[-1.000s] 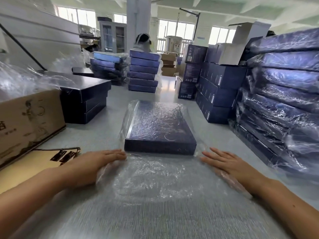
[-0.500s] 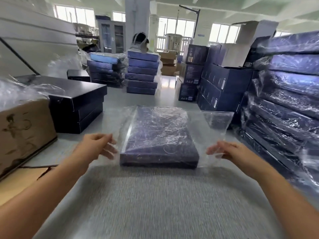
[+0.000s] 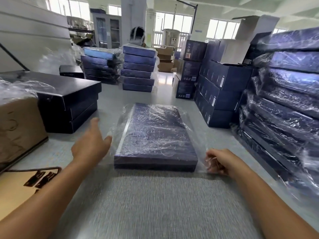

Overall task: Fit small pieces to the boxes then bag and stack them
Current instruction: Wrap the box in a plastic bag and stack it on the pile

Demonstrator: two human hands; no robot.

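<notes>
A flat dark blue box [image 3: 155, 135] lies on the grey table [image 3: 155, 204] inside a clear plastic bag [image 3: 201, 145], whose open flap is folded back over the box. My left hand [image 3: 90, 144] hovers beside the box's left edge with straight fingers, holding nothing. At the box's near right corner, my right hand [image 3: 220, 162] has its fingers curled round a bunch of the bag's plastic.
Bagged blue boxes [image 3: 284, 104] are piled high on the right. Black boxes [image 3: 69, 100] and a cardboard carton [image 3: 19, 125] stand on the left, brown card [image 3: 20, 187] lies near left. More stacks [image 3: 138, 68] stand at the table's far end.
Both hands lifted the bag's open flap and folded it back over the box. The left hand has let go and opened; the right hand still grips the plastic.
</notes>
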